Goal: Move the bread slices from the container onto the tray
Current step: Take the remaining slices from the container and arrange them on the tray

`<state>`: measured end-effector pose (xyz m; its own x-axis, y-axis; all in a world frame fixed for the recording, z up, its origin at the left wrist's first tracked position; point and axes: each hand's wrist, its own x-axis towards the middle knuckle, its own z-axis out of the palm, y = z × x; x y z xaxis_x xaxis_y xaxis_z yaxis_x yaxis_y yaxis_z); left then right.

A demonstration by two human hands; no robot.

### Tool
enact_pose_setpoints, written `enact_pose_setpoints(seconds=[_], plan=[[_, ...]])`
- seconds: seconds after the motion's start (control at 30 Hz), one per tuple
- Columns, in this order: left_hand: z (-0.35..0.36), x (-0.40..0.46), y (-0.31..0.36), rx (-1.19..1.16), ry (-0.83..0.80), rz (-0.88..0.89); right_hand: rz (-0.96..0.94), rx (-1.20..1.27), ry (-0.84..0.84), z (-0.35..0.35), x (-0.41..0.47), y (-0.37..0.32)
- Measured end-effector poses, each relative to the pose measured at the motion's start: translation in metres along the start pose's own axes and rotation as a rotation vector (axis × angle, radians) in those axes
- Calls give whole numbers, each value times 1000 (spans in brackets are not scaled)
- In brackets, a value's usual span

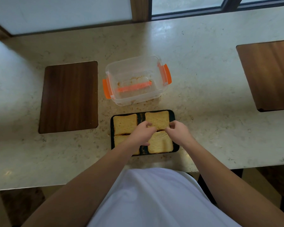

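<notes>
A black tray (172,114) lies near the counter's front edge with several bread slices on it. The far-left slice (125,123) and the near-right slice (160,143) lie flat; the near-left slice (120,139) is mostly hidden under my left arm. Both hands pinch the near edge of the far-right slice (157,119): my left hand (142,134) at its left corner, my right hand (179,130) at its right corner. Behind the tray stands the clear container (136,79) with orange clips, holding only crumbs.
A dark wooden board (69,97) is set in the counter to the left, and another wooden board (269,74) to the far right. Crumbs lie around the container. A window frame runs along the back of the marble counter (211,95).
</notes>
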<state>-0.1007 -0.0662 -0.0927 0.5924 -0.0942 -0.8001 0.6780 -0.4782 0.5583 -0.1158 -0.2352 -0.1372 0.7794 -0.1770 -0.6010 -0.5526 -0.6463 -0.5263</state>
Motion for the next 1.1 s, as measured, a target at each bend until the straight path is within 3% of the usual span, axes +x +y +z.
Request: enact_pose_setpoints(seconds=[0.7, 0.83, 0.97, 1.1], plan=[[-1, 7, 3, -128, -59, -73, 23, -100, -18, -7, -5, -5], [-10, 7, -10, 146, 44, 132, 6, -206, -42, -7, -10, -10], [-30, 2, -25, 416, 163, 384, -66, -331, 66, 2, -17, -30], [-49, -6, -34, 543, 160, 465, -176, -351, 81, 19, -22, -56]])
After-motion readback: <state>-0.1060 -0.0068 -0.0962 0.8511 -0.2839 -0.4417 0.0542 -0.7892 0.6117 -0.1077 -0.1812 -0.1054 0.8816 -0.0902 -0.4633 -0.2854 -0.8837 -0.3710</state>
